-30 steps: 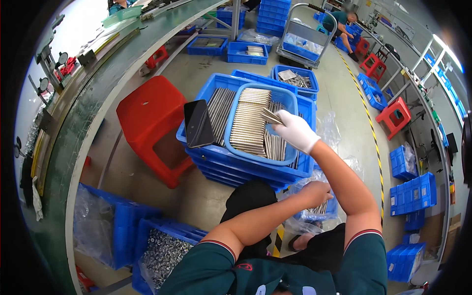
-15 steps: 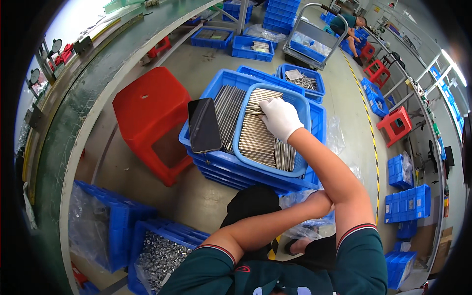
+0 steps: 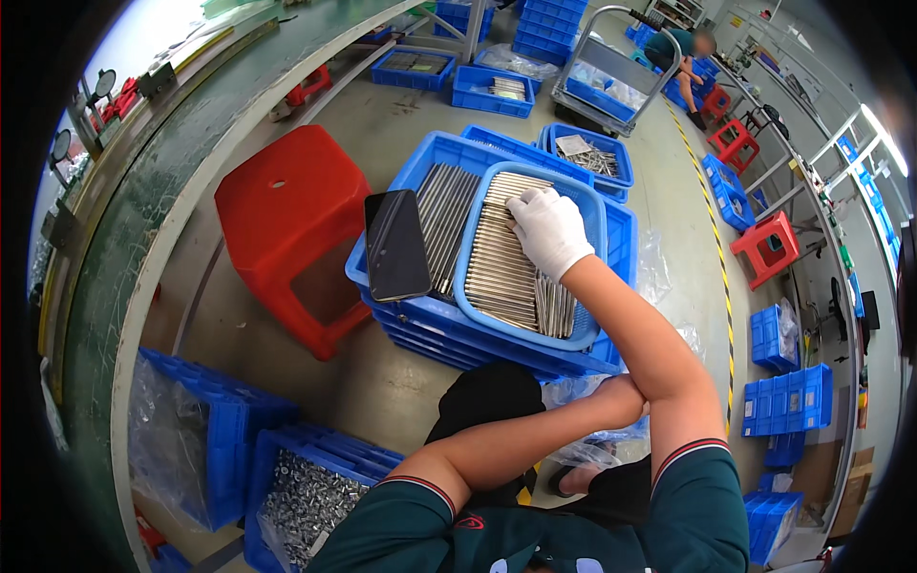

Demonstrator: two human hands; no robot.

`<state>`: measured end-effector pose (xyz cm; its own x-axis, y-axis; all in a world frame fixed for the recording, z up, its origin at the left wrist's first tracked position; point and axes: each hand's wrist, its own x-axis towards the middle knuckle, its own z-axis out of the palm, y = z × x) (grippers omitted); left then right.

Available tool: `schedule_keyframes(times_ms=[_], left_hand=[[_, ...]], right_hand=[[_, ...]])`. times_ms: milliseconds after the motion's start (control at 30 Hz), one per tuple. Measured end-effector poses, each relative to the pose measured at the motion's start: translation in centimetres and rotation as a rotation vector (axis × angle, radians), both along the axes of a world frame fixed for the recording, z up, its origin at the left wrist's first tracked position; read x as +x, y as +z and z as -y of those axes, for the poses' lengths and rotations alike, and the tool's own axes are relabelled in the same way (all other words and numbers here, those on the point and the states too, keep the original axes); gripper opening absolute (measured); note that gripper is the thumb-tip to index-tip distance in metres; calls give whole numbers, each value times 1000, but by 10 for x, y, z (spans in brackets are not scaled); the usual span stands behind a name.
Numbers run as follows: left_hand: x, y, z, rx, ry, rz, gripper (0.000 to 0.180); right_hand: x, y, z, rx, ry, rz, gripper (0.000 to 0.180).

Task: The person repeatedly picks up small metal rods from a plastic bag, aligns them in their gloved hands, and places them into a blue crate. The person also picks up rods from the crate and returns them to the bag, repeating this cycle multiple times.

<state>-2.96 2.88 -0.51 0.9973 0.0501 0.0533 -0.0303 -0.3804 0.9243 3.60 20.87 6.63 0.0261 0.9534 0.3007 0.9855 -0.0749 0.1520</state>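
2 hands show here, and only 1 of them is plain to see. The right hand [image 3: 546,227], in a white glove, lies palm down with its fingers loosely curved on the rows of thin metal rods [image 3: 501,267] that fill a shallow blue tray [image 3: 594,215]; the fingertips touch the rods near the tray's far edge, and whether they pinch any rod cannot be told. The tray sits on top of a stack of blue crates [image 3: 478,339] on the floor, and more rods lie in the crate beside it, to the left. A dark phone [image 3: 397,244] rests tilted against the near left rim of that crate, just beside the tray. The left hand [image 3: 626,393] is tucked under the right upper arm, low by the clear plastic bags [image 3: 592,447]; its fingers are hidden, so its state cannot be told. A red plastic stool [image 3: 287,224] stands to the left of the stack. At lower left, a blue bin [image 3: 306,492] lined with plastic holds small silvery parts. Far off, another person bends near a cart [image 3: 611,72].
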Motion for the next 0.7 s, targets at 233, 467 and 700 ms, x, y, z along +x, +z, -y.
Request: schedule_keyframes(times_ms=[233,467,700], left_hand=[[-1,0,2,-13,18,36,28],[2,-3,5,-13,35,37,29],[3,-5,6,1,29,48,28]], right_hand=[[5,-3,3,77,115,-62,9],[7,-10,2,149,124,-70,8],[-2,-9,7,144,134,-36,6]])
